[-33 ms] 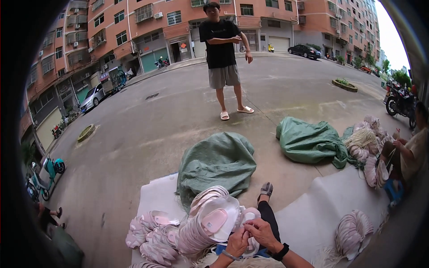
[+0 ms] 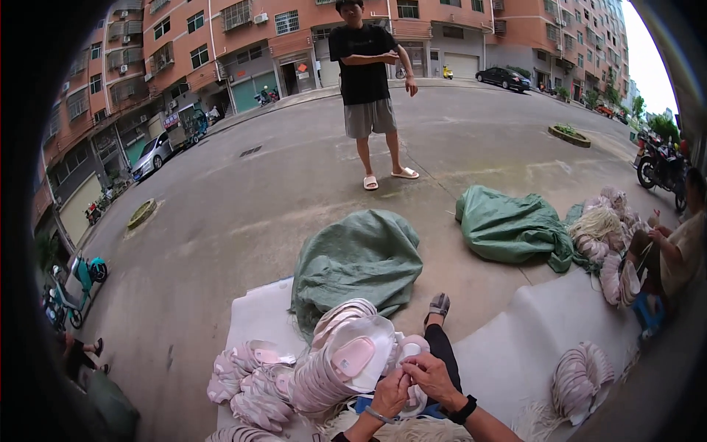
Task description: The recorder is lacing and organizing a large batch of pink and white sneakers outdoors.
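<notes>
My left hand [image 2: 390,394] and my right hand [image 2: 433,379] meet fingertip to fingertip, both closed in a pinch. Whatever lies between the fingers is too small to make out. Just behind and under them is a pink and white shoe upper [image 2: 412,345], partly covered by my hands. Left of my hands leans a nested stack of pale pink shoe uppers [image 2: 315,384], its front one showing a pink insole-shaped panel [image 2: 353,356]. Cream laces [image 2: 412,429] lie in a heap below my wrists.
More uppers [image 2: 259,401] are piled at left on a white sheet [image 2: 250,317]. Beyond stands a green sack [image 2: 357,258], with another green sack [image 2: 512,225] farther right. A bundle of uppers [image 2: 582,383] lies at right. One person [image 2: 364,66] stands ahead; another [image 2: 681,247] sits at right.
The view has tilted very slightly, so the sacks and the standing person sit a little higher. Both hands stay pinched together at the same shoe upper.
</notes>
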{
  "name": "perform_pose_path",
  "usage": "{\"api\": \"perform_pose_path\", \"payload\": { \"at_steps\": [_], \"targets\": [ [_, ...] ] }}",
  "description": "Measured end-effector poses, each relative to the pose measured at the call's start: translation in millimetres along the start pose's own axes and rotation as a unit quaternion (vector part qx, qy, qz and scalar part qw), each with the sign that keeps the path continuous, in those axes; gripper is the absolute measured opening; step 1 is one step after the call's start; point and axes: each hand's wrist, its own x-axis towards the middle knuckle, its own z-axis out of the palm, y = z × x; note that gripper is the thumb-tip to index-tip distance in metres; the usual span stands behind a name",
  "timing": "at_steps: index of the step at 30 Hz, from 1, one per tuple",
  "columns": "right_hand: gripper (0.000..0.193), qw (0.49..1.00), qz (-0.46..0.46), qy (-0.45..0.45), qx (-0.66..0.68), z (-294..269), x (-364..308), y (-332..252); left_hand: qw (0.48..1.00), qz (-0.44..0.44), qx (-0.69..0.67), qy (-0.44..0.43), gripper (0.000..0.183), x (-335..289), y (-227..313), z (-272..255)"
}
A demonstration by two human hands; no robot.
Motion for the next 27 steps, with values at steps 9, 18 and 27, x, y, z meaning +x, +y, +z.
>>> {"api": "perform_pose_path", "payload": {
  "at_steps": [9, 18, 27],
  "targets": [
    [0.031, 0.99, 0.101, -0.033, -0.093, -8.8, -4.3, 41.4, 0.904, -0.139, -0.405, 0.017, 0.019, 42.0, 51.5, -74.3],
    [0.051, 0.93, 0.108, -0.177, -0.304, -13.0, -34.7, 100.0, 0.758, 0.009, -0.652, 0.011, 0.02, 57.0, 143.2, -195.9],
    [0.04, 0.926, 0.073, -0.13, -0.346, 3.5, -36.8, 109.3, 0.754, 0.148, -0.632, 0.102, 0.02, 27.3, 172.5, -310.6]
  ]
}}
